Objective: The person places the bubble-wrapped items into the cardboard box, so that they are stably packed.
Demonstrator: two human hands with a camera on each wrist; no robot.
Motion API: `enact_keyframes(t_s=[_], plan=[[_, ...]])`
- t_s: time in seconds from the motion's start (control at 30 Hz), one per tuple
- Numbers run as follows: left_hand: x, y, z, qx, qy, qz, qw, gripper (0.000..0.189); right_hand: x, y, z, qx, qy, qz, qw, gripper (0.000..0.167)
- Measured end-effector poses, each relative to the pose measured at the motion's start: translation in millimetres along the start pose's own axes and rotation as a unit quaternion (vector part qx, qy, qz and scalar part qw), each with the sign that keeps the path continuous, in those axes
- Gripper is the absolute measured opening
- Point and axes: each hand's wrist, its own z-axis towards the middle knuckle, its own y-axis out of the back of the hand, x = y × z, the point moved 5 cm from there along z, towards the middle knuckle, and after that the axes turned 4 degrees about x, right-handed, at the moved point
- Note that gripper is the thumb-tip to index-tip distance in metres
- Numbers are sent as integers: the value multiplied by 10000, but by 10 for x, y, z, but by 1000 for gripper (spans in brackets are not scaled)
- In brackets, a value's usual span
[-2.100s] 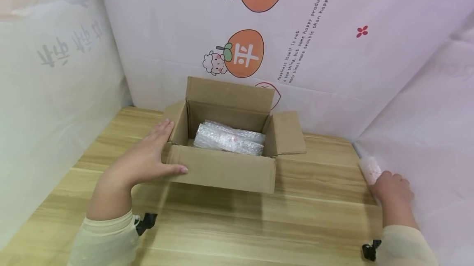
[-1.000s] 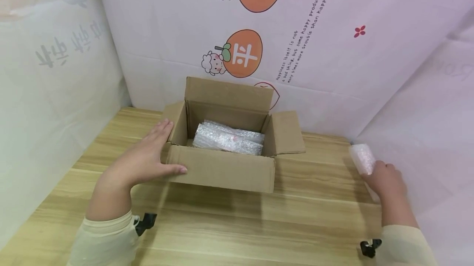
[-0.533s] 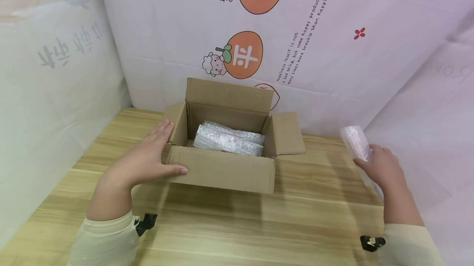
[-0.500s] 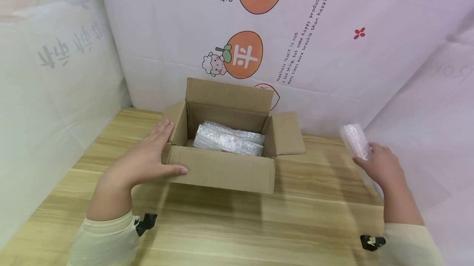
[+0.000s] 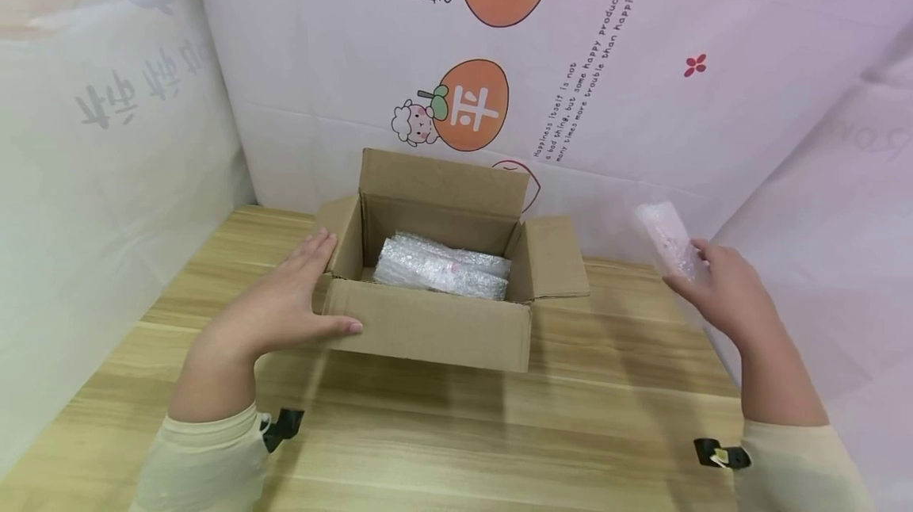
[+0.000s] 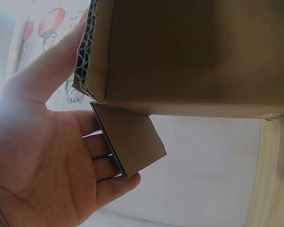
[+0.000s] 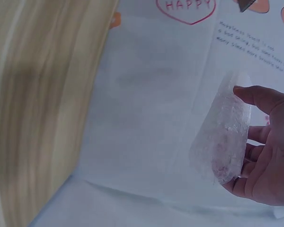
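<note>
In the head view an open cardboard box [image 5: 428, 330] stands on the table, its flaps spread. Two bubble-wrapped bundles [image 5: 438, 266] lie inside it. My left hand [image 5: 285, 306] rests at the box's left corner, fingers along the side flap and thumb across the front flap. From the left wrist view, the extended fingers [image 6: 116, 189] touch the small side flap [image 6: 130, 139]. On the right, my right hand [image 5: 731, 294] pinches the lower end of a bubble-wrapped bundle [image 5: 666, 234] between thumb and fingers, raised above the table. Pinkish content shows through its wrap in the right wrist view.
The wood-grain table [image 5: 428, 448] is walled by printed white sheets at the back [image 5: 613, 84], left [image 5: 107, 203] and right [image 5: 842, 258]. The box's right flap [image 5: 556, 254] sticks out sideways toward the right hand. Black camera mounts sit on both sleeves.
My right hand has lifted the wrapped bundle from the table's right edge, bringing it up and leftward. The left hand and the box have stayed put.
</note>
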Motion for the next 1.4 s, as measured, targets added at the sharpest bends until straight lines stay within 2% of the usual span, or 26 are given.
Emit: enact_keyframes(t_s=[0.2, 0.43, 0.67, 0.83, 1.13, 1.4], plan=[[0, 6, -15, 15, 22, -19, 10000, 126, 340, 170, 43, -25, 380, 96, 9992, 82], [-14, 14, -22, 48, -22, 4, 10000, 126, 705, 307, 61, 167, 715, 380, 9966, 82], [4, 6, -9, 55, -27, -28, 10000, 127, 1111, 391, 119, 151, 1314, 719, 9886, 69], [9, 6, -6, 53, -23, -24, 10000, 128, 1366, 403, 182, 228, 1551, 771, 9846, 67], [9, 7, -10, 49, -5, -11, 10000, 127, 1799, 397, 308, 605, 1860, 750, 9778, 69], [11, 12, -11, 59, 16, -43, 10000, 128, 2068, 328, 462, 905, 2118, 652, 9709, 70]])
